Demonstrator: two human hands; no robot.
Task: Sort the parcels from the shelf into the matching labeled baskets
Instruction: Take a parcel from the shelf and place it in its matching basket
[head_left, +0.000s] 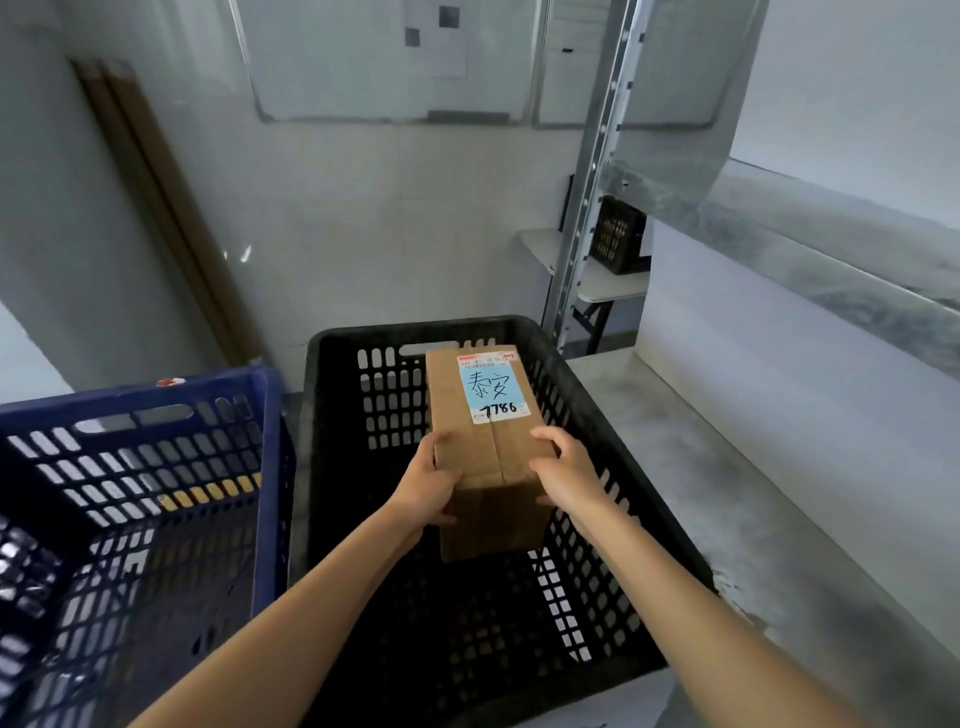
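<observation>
Plain white-walled room, whiteboards upper middle, grey metal shelf (810, 249) running down the right. Both hands clamp a brown cardboard parcel (488, 447) at its near end, left hand (431, 483) and right hand (566, 473) on opposite sides, blue label up so it's readable I guess. It hangs over the black slotted plastic basket (597, 431), centre frame, which looks empty. The blue plastic basket (156, 405), lower left, contents unclear.

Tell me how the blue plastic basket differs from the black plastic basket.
The blue plastic basket sits on the left with no parcel over it; the black plastic basket sits to its right, with a brown cardboard parcel held over it by both hands. The blue one's wall carries a yellow strip; the black one's shows none. Both have slotted walls and handle cutouts.
</observation>
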